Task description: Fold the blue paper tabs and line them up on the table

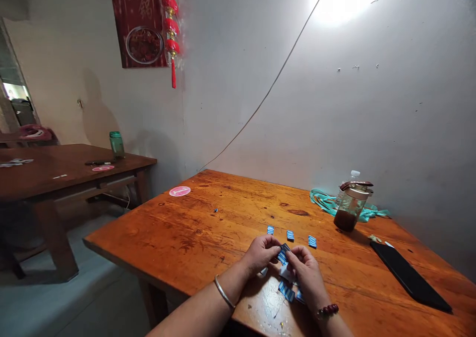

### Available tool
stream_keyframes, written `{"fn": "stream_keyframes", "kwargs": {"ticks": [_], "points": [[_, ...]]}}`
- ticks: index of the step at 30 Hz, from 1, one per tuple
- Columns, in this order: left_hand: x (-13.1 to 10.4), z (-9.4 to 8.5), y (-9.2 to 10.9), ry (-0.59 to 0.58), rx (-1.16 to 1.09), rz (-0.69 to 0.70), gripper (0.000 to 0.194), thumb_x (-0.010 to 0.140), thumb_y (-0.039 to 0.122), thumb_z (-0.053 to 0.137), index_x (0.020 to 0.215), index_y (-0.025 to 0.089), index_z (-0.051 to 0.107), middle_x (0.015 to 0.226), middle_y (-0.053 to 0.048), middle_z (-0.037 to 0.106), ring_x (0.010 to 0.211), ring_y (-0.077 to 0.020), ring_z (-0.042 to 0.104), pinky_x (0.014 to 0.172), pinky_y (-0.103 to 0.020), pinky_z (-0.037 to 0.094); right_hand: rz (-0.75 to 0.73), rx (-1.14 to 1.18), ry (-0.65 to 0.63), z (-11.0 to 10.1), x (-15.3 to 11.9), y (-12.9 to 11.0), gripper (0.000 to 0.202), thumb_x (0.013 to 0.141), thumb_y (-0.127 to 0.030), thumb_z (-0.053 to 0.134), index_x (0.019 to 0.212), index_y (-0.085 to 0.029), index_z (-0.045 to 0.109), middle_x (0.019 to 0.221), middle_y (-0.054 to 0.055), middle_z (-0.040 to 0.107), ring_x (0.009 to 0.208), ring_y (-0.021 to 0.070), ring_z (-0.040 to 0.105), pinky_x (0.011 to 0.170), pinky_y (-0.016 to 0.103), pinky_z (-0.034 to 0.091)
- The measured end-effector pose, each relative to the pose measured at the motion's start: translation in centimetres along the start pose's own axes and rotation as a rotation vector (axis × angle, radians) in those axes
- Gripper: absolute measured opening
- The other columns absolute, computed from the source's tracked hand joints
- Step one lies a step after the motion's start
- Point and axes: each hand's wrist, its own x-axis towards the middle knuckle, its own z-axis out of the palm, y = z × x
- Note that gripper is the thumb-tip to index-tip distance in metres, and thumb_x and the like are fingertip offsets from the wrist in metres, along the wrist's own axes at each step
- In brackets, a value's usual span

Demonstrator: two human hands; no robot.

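Both my hands meet over the near part of the wooden table (pixel 208 238). Between thumb and fingers, my left hand (pixel 262 252) pinches one side of a small blue-and-white striped piece (pixel 283 253). The other side is gripped by my right hand (pixel 305 267). What exactly the piece is cannot be made out. Beneath the hands lie more blue striped pieces (pixel 286 291) and some white scraps (pixel 286 273), partly covered by my right hand. Beyond my fingers, three small blue striped stacks sit in a row: a left stack (pixel 270 230), a middle stack (pixel 290 235) and a right stack (pixel 312 241).
A drink bottle (pixel 351 209) with dark liquid stands at the right, by a turquoise strap (pixel 323 201). A black phone-like slab (pixel 411 277) lies near the right edge. At the far left corner is a pink round sticker (pixel 180 191). Another table (pixel 74 153) stands left.
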Motion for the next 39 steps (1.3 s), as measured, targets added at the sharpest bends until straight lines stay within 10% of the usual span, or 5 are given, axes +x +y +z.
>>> {"fn": "stream_keyframes", "kwargs": {"ticks": [14, 20, 24, 39], "points": [[-0.7, 0.2, 0.3, -0.034, 0.108, 0.085, 0.02, 0.065, 0.031, 0.06, 0.072, 0.013, 0.063, 0.065, -0.001, 0.06, 0.057, -0.0095, 0.052, 0.052, -0.019, 0.039, -0.098, -0.281, -0.058, -0.4, -0.3, 0.0, 0.031, 0.072, -0.051, 0.05, 0.071, -0.02, 0.051, 0.055, -0.006, 0.051, 0.042, 0.0084, 0.044, 0.041, 0.02, 0.035], [0.9, -2.4, 1.1, 0.461, -0.156, 0.066, 0.022, 0.063, 0.032, 0.061, 0.074, 0.013, 0.059, 0.065, -0.001, 0.059, 0.054, -0.0084, 0.054, 0.049, -0.018, 0.039, -0.219, -0.616, -0.182, 0.8, 0.5, -0.9, 0.019, 0.074, -0.037, 0.049, 0.077, -0.02, 0.056, 0.069, -0.001, 0.056, 0.064, 0.0144, 0.05, 0.058, 0.024, 0.038], [1.5, -4.0, 1.1, 0.594, -0.189, 0.042, 0.024, 0.066, 0.035, 0.058, 0.079, 0.015, 0.055, 0.069, 0.0, 0.058, 0.056, -0.0071, 0.055, 0.049, -0.016, 0.038, -0.266, -0.801, -0.359, 2.9, 0.2, -1.1, 0.01, 0.058, -0.022, 0.062, 0.067, -0.02, 0.061, 0.071, 0.0, 0.057, 0.067, 0.0147, 0.05, 0.062, 0.024, 0.035], [0.4, -2.3, 0.8, 0.375, -0.1, -0.034, 0.016, 0.064, 0.028, 0.058, 0.072, 0.015, 0.058, 0.063, 0.0, 0.057, 0.053, -0.0075, 0.05, 0.047, -0.017, 0.036, -0.111, -0.427, -0.124, 1.1, 2.4, -0.3, 0.029, 0.073, -0.046, 0.044, 0.074, -0.019, 0.054, 0.059, -0.002, 0.055, 0.05, 0.0128, 0.052, 0.044, 0.022, 0.035]]}}
